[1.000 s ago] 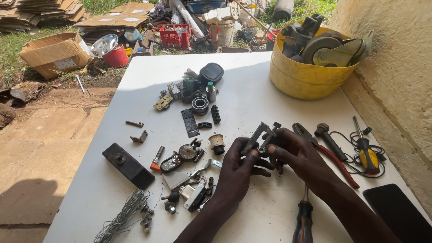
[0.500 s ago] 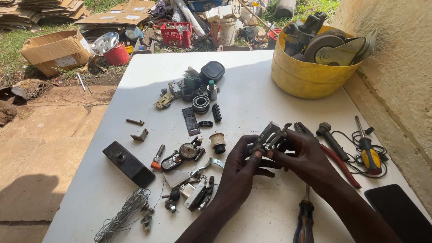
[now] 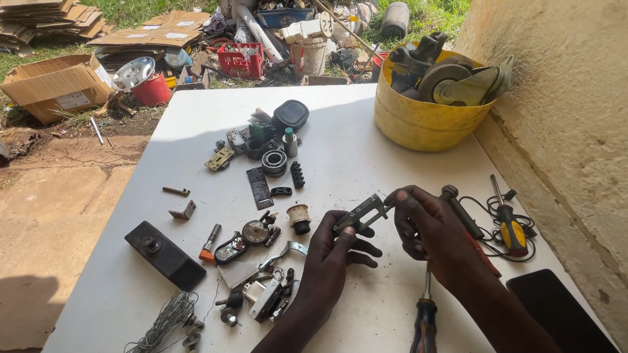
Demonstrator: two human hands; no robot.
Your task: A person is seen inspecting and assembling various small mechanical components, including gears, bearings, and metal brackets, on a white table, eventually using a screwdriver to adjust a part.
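Moved: both hands have drifted a bit right and nearer since the earlier frames, metal part now held flatter, over the table's near middle.
Left hand (image 3: 337,252): fingers closed on the near-left end of the metal part (image 3: 362,212), thumb on top.
Right hand (image 3: 428,229): fingertips pinched on the part's right end, narrow grip.
Part: small grey bracket-like piece, held just above the white table (image 3: 347,150); looks stiff, light, hard-edged, prob. slick bare metal; best held by the flat sides, not the thin prongs.
Nearby: screwdriver (image 3: 424,320) near edge btw. the arms; yellow bucket (image 3: 425,117) far right; loose hardware to the left; black phone (image 3: 556,307) near right.
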